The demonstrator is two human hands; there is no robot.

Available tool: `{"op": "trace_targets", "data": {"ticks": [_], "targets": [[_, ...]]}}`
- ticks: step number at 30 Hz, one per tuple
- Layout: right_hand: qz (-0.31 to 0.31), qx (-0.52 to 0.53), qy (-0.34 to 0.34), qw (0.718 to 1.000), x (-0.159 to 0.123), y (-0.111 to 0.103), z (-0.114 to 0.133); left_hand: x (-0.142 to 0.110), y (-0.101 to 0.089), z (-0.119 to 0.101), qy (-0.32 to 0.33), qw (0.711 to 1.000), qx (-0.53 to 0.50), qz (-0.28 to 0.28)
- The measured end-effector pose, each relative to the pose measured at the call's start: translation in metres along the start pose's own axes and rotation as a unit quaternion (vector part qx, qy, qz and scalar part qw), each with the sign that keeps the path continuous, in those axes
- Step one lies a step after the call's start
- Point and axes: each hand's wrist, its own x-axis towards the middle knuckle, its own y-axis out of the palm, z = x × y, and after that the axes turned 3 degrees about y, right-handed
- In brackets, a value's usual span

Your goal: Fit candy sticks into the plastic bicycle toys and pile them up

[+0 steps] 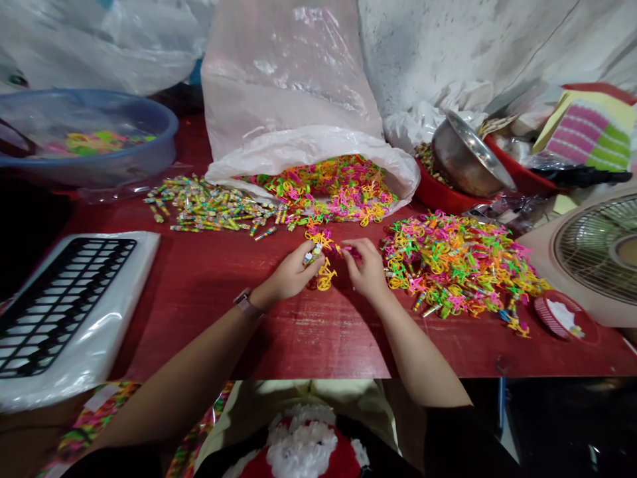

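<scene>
My left hand (pixel 291 273), with a band on its wrist, is closed around a few small printed tubes (pixel 312 254). A yellow plastic toy bicycle (pixel 326 275) shows just beside its fingertips. My right hand (pixel 368 267) is pinched on a small pink and yellow plastic piece (pixel 350 251), its exact shape partly hidden by the fingers. Beyond the hands, more printed tubes (pixel 213 207) lie in a loose heap. A white plastic bag (pixel 293 146) opens towards me, spilling colourful toy bicycles (pixel 343 189). Right of my right hand is a large pile of toy bicycles with tubes (pixel 458 265).
A blue basin (pixel 144 149) stands at the back left, above a black abacus-like frame (pixel 74 299) on white plastic. To the right are a metal bowl (pixel 470 156), a fan (pixel 597 252) and a small red basket (pixel 550 322). The red table's (pixel 318 352) front edge is near my body.
</scene>
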Motion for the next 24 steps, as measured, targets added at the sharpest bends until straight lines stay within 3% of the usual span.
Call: {"op": "trace_targets", "data": {"ticks": [4, 7, 9, 11, 16, 24], "targets": [[-0.057, 0.171, 0.123, 0.976, 0.007, -0.001, -0.011, -0.002, 0.001, -0.006, 0.051, 0.993, 0.067, 0.077], [-0.046, 0.366, 0.186, 0.911, 0.008, -0.001, -0.007, -0.005, 0.002, -0.01, 0.095, 0.989, 0.096, 0.059], [-0.014, 0.447, 0.213, 0.869, 0.006, 0.002, 0.003, -0.007, 0.004, -0.012, 0.078, 0.992, 0.058, 0.084], [0.019, 0.482, 0.224, 0.847, 0.003, 0.004, 0.013, -0.01, 0.007, -0.012, 0.046, 0.992, 0.018, 0.118], [0.069, 0.486, 0.221, 0.843, -0.002, 0.005, 0.025, -0.014, 0.011, -0.012, 0.038, 0.996, -0.006, 0.086], [0.064, 0.516, 0.247, 0.818, -0.001, 0.001, 0.026, -0.016, 0.007, -0.015, 0.045, 0.996, -0.028, 0.066]]}}
